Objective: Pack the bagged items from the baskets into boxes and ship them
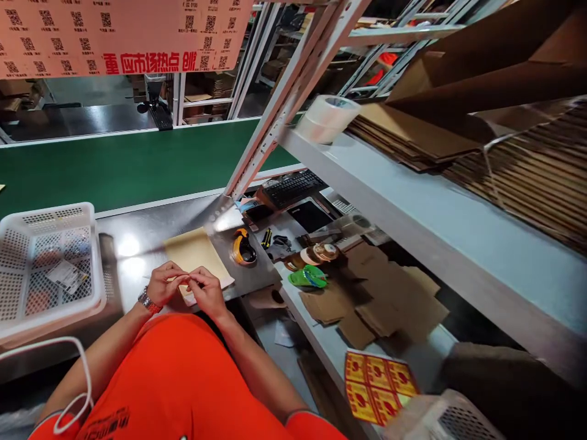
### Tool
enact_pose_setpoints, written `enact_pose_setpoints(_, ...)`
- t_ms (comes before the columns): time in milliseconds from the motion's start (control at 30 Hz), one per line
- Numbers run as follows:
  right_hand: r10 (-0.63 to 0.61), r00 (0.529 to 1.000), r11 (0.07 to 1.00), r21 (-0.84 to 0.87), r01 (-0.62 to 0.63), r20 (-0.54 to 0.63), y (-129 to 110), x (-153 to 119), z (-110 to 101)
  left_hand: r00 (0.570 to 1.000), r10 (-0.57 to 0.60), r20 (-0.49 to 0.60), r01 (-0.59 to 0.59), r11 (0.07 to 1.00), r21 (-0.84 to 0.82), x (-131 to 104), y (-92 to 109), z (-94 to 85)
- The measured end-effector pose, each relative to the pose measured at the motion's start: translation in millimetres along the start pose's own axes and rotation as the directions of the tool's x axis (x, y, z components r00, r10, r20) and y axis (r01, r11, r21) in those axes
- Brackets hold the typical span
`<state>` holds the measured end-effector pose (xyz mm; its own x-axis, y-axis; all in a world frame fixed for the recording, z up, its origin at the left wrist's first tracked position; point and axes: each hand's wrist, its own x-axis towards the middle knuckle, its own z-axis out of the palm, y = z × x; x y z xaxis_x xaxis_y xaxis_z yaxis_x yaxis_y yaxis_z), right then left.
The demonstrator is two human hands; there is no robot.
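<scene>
A flat yellow paper envelope or sheet (202, 250) lies on the metal tabletop in front of me. Over its near left part, my left hand (166, 284) and my right hand (206, 289) meet with bent, pinched fingers. Whatever sits between the fingertips is too small and covered to make out. Below them shows a pale piece with pinkish and yellowish patches (188, 297), partly hidden by the right hand. A white perforated basket (94, 269) stands left of my hands, holding a clear-bagged item with a white label (68, 276).
An orange-and-black tape dispenser (244, 247) rests right of the envelope. Beyond the table runs a green conveyor belt (137, 162). A slanted metal post (279, 116) and a shelf (413, 201) with tape rolls (328, 117) and stacked cardboard (541, 165) rise at right. Flattened cartons (389, 293) lie below.
</scene>
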<state>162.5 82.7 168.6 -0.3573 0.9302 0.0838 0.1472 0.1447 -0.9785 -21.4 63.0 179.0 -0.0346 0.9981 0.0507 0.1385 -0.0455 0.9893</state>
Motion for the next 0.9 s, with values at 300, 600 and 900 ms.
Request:
enact_pose_setpoints(300, 0.069, 0.989, 0.997, 0.041, -0.064, -0.132, 3.8, -4.4, -11.2, 0.998, -0.054, 0.042, 0.054, 0.998, 0.017, -1.1, -7.6, -12.9)
enact_pose_setpoints(600, 0.06, 0.957, 0.997, 0.057, -0.045, -0.282, 4.4, 6.7, -47.3, 0.986, -0.161, 0.053, 0.152, 0.979, 0.139, 1.7, -37.5, -38.7)
enact_pose_setpoints(900, 0.396, 0.763, 0.898, 0.391, -0.204, -0.511, 51.0, 7.7, -54.9, 0.948, 0.001, 0.319, -0.104, 0.947, 0.304, 31.4, -11.7, 7.2)
